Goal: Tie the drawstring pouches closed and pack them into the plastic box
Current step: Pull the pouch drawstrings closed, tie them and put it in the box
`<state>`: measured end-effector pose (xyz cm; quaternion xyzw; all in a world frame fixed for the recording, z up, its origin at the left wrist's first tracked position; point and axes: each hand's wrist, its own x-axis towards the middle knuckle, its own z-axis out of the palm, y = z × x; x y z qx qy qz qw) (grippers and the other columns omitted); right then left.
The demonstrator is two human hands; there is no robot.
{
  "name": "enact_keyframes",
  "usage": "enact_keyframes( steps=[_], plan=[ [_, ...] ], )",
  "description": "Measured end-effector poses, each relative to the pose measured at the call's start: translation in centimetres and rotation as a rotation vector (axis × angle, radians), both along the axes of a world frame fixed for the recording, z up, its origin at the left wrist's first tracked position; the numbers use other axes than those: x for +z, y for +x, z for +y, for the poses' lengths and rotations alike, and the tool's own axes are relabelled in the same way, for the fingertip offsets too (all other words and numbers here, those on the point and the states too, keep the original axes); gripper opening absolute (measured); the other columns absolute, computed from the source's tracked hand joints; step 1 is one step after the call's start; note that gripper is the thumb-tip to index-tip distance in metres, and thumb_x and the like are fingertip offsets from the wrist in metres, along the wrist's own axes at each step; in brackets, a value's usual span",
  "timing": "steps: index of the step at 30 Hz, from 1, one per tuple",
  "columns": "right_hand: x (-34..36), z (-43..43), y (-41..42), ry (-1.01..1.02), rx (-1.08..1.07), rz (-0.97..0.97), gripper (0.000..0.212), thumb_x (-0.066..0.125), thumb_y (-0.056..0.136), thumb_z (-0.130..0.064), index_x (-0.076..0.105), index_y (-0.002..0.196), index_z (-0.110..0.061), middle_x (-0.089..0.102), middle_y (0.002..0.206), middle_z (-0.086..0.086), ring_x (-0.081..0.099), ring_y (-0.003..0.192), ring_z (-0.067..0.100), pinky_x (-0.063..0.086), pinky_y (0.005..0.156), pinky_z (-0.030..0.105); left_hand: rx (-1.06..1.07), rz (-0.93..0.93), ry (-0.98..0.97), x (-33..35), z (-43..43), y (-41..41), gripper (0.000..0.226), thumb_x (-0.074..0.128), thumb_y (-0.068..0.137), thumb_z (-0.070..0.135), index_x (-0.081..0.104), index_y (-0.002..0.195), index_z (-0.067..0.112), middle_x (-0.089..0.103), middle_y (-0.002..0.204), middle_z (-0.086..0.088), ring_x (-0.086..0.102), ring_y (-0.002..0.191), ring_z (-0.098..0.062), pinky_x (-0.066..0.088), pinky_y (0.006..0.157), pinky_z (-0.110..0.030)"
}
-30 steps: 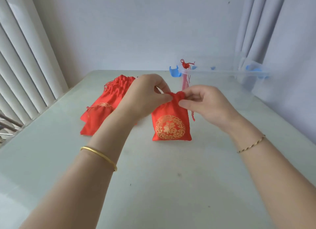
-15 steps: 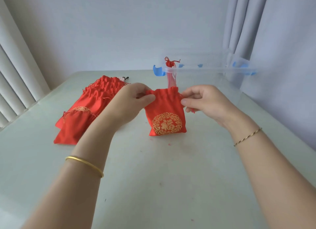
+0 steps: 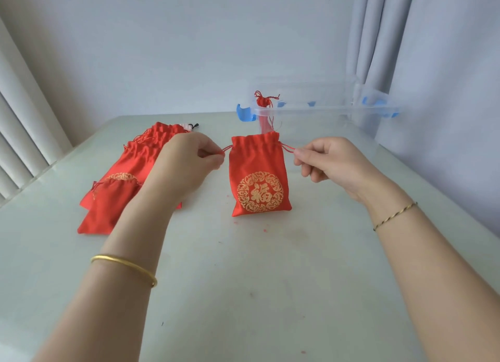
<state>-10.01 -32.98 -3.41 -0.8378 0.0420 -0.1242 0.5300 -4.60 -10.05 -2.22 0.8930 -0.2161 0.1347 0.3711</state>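
Observation:
A red drawstring pouch (image 3: 258, 177) with a gold round emblem stands upright at the middle of the table, its top gathered. My left hand (image 3: 186, 164) pinches the red string at the pouch's left side. My right hand (image 3: 328, 163) pinches the string at its right side. Both strings are drawn out sideways. Behind the pouch stands a clear plastic box (image 3: 322, 110) with blue latches; one tied red pouch (image 3: 263, 102) shows inside at its left end. A pile of several more red pouches (image 3: 127, 172) lies to the left, partly hidden by my left arm.
The pale table (image 3: 257, 280) runs out to the wall at the back. Grey curtains (image 3: 405, 50) hang at the right behind the box. White blinds (image 3: 24, 134) line the left edge. A small white and black item (image 3: 189, 125) lies behind the pile.
Both hands have moved from the pouch's mouth out to its sides and now pull the strings apart. The pouch's top has gathered. The camera has shifted a little.

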Motion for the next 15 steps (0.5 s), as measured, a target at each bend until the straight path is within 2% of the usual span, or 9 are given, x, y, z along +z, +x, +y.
enact_keyframes(
  steps=[5,8,11,13,15],
  plan=[
    [0.0,-0.4,0.0,0.039,-0.044,0.017,0.023,0.054,0.093,-0.019,0.060,0.072,-0.012,0.058,0.062,0.002,0.048,0.041,0.003,0.043,0.050,0.017,0.041,-0.035,-0.004,0.0,0.3,0.1,0.009,0.062,0.086,0.016,0.071,0.088,0.013,0.060,0.073,0.007,0.050,0.064,0.003,0.032,0.055,-0.001],
    [0.1,-0.6,-0.1,0.144,-0.020,0.040,0.022,0.047,0.096,-0.014,0.061,0.079,-0.012,0.059,0.068,0.002,0.051,0.046,0.005,0.046,0.053,0.020,0.086,-0.026,-0.043,-0.1,0.6,0.1,0.010,0.063,0.086,0.018,0.071,0.086,0.013,0.056,0.068,0.013,0.046,0.056,-0.001,0.030,0.048,-0.004],
    [0.2,-0.7,-0.1,0.204,-0.036,0.012,0.023,0.047,0.097,-0.016,0.061,0.081,-0.010,0.058,0.068,0.003,0.051,0.047,0.006,0.047,0.050,0.018,0.114,0.043,-0.156,0.1,0.8,0.1,0.012,0.063,0.087,0.020,0.069,0.083,0.011,0.050,0.059,0.005,0.046,0.049,-0.005,0.033,0.042,-0.008],
    [0.1,-0.5,-0.1,0.190,-0.060,-0.013,0.025,0.047,0.097,-0.020,0.061,0.078,-0.011,0.057,0.066,0.003,0.050,0.046,0.006,0.046,0.050,0.018,0.097,0.127,-0.247,0.2,1.0,0.1,0.017,0.060,0.088,0.024,0.069,0.079,0.012,0.048,0.059,0.000,0.048,0.058,-0.014,0.042,0.054,-0.018],
    [0.1,-0.3,0.1,0.118,-0.108,-0.045,0.030,0.047,0.097,-0.023,0.060,0.072,-0.012,0.056,0.063,0.002,0.048,0.044,0.006,0.043,0.050,0.020,0.076,0.205,-0.324,0.1,1.2,0.3,0.023,0.057,0.091,0.027,0.068,0.074,0.017,0.048,0.062,-0.001,0.045,0.059,-0.014,0.046,0.061,-0.025]
  ],
)
